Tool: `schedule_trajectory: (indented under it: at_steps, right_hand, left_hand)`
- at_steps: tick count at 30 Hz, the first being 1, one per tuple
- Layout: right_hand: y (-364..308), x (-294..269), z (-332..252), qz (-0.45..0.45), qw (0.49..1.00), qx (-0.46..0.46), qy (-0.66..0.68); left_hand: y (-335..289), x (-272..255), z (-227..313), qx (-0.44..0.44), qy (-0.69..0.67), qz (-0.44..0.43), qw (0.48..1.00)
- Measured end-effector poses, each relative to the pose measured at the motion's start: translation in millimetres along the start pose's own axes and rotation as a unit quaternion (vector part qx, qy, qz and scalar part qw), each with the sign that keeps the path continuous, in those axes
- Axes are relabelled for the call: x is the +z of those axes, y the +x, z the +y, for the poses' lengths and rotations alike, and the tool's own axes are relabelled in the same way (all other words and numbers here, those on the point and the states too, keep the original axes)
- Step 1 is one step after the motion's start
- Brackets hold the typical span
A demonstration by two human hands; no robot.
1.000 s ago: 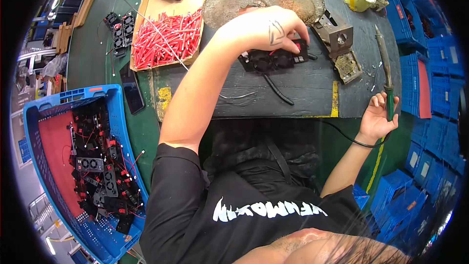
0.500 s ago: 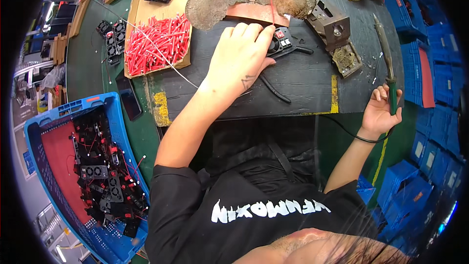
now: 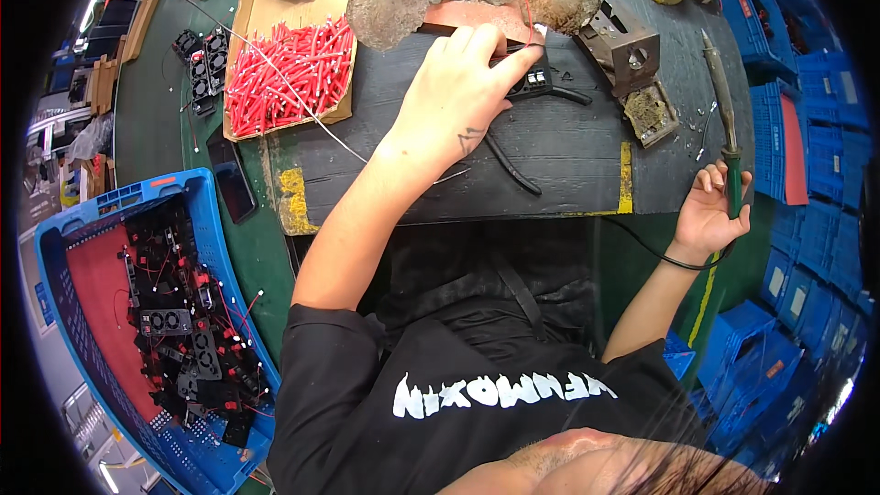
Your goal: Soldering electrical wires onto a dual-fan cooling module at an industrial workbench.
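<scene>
My left hand (image 3: 458, 92) reaches over the black bench, its fingers bent and closed over a small black fan module (image 3: 533, 82). Most of that module is hidden under the hand. A thin red wire (image 3: 527, 7) with a white tip rises beside the thumb and forefinger. Two thick black curved pieces (image 3: 511, 168), like plier handles, stick out below and to the right of the module. At the right, my right hand (image 3: 708, 211) is closed round the green handle of a soldering iron (image 3: 724, 101), whose tip points up and away from me.
A round, crusted metal shield (image 3: 385, 9) stands behind the left hand. Right of it is a metal stand (image 3: 631, 55). A cardboard tray (image 3: 344, 110) holds many short red wires (image 3: 284, 78). A blue crate (image 3: 215, 220) with fan modules stands at lower left, near a phone (image 3: 232, 183).
My left fingers have curled further over the fan module, covering more of it, and the red wire's tip has shifted slightly right. The right hand and soldering iron stay nearly the same.
</scene>
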State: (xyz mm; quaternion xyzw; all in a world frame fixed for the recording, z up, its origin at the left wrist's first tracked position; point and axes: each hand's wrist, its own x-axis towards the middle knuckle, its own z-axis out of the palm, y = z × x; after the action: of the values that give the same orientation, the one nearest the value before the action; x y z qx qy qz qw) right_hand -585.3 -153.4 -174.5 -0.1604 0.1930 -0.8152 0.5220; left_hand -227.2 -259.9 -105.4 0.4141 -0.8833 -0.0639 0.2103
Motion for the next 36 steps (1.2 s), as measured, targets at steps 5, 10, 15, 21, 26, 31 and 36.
schedule_trajectory:
  at_steps: [5, 10, 15, 21, 26, 31, 36]
  right_hand:
    - [0, 0, -1, 0.007, 1.0, 0.003, 0.006]
    - [0, -1, -1, -0.003, 1.0, 0.007, 0.013]
    - [0, 0, -1, -0.001, 1.0, 0.004, 0.011]
    - [0, 0, 0, -0.004, 1.0, 0.008, 0.011]
    - [1, 1, 0, -0.008, 1.0, 0.011, 0.011]
    - [1, 1, 0, -0.003, 1.0, 0.002, 0.004]
    - [0, 0, -1, -0.004, 1.0, 0.002, 0.006]
  left_hand:
    - [0, -1, -3, -0.017, -0.045, -0.008, 0.999]
    - [0, 2, -10, -0.035, -0.056, 0.012, 0.998]
    - [-3, 3, -2, -0.058, -0.022, 0.019, 0.998]
    - [-4, 3, 2, -0.047, 0.055, 0.008, 0.997]
    - [-13, -18, 12, -0.018, 0.002, 0.054, 0.998]
    - [-13, -45, 18, 0.009, -0.052, 0.043, 0.998]
    - [-2, -65, 17, 0.042, -0.083, -0.002, 0.996]
